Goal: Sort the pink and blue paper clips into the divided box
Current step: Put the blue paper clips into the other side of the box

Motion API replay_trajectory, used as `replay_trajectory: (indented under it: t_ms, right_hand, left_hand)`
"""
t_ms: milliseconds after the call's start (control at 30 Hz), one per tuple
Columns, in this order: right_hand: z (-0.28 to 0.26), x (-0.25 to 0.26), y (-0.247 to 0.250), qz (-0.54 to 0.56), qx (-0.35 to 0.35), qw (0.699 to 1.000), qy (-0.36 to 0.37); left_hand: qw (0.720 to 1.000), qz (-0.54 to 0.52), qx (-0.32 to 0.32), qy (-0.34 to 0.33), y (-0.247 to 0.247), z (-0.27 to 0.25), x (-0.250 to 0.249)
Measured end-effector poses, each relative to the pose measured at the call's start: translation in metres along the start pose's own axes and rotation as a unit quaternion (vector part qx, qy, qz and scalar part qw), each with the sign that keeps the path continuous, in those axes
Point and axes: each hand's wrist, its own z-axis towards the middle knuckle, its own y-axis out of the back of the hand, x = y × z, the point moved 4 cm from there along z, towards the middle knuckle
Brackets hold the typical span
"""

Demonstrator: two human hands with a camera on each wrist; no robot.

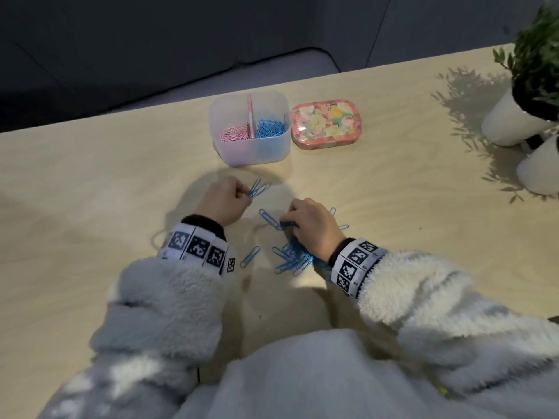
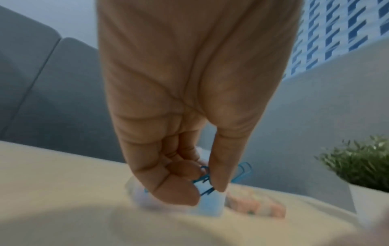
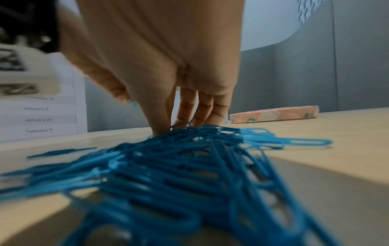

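Left hand (image 1: pixel 223 198) pinches a few blue wire paper clips (image 1: pixel 257 188) in its grip above the pale wooden counter (image 1: pixel 90 182). Right hand (image 1: pixel 311 226), fingers down on the loose blue clip pile (image 1: pixel 292 258), apparently pinches one. The translucent divided plastic box (image 1: pixel 250 128), near the hands, holds pink clips left, blue right.

The translucent plastic divided box (image 1: pixel 250 146) sits on the pale wooden bench (image 1: pixel 90 192) at upper centre of the head view, with pink paper clips (image 1: pixel 234 135) in its left compartment and blue paper clips (image 1: pixel 270 127) in its right. Just beside it to the right lies a flowered tin (image 1: pixel 323 123). White potted plants (image 1: pixel 526 95) stand at the upper right edge. Lower, at mid-frame, loose blue clips (image 1: pixel 292 258) lie heaped below the right hand (image 1: pixel 311 225); the left hand (image 1: pixel 225 198) is to the left, nearer the box
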Motion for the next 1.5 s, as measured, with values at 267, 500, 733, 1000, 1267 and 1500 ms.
replay_trajectory:
  t_ms: [267,500,733,1000,1267,1500]
  right_hand:
    - [-0.001,0.003,-0.003,-0.055,0.019,0.998,-0.001]
    - [0.0,0.009,-0.005,-0.126,0.021,0.992,0.001]
    - [-0.003,0.016,0.002,-0.16,0.048,0.986,0.024]
    - [0.006,0.006,0.005,-0.045,0.041,0.998,-0.006]
    - [0.061,0.005,0.092,0.249,-0.12,0.96,-0.037]
    - [0.129,0.004,0.129,0.22,-0.203,0.95,-0.091]
  left_hand:
    - [0.996,0.042,-0.067,-0.038,0.043,0.074,-0.084]
    - [0.989,0.125,-0.08,-0.022,0.034,0.099,-0.101]
    - [0.991,0.012,-0.088,-0.101,0.043,0.089,-0.081]
    - [0.988,0.095,0.071,-0.097,0.0,-0.009,0.005]
    - [0.99,0.06,0.115,-0.059,-0.048,-0.048,0.047]
    - [0.987,0.076,0.123,-0.071,-0.048,-0.044,0.044]
